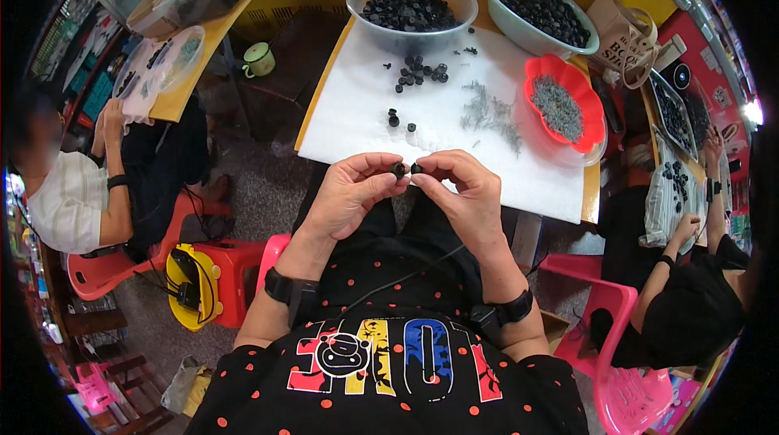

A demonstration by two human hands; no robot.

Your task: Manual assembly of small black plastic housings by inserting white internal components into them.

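Note:
Above my lap, at the table's near edge, my left hand [350, 191] pinches a small round black plastic part [398, 169] between thumb and fingertips. Close beside it, my right hand [464, 189] pinches another small black part [417, 168]. The two parts are almost side by side, and whether they touch I cannot tell. Just beyond my fingers, a few black parts [393, 118] stand on the white table cover [349, 122]. Farther back lies a loose cluster of black round parts [418, 74]. Small grey pieces [491, 114] are scattered to the right.
A clear bowl [411, 39] and a pale oval basin [588, 41], both full of black parts, stand at the back. A red scalloped dish [596, 110] holds grey pieces. Other people sit at tables left and right. Pink chair [621, 329], red stool [243, 285], green mug [260, 60].

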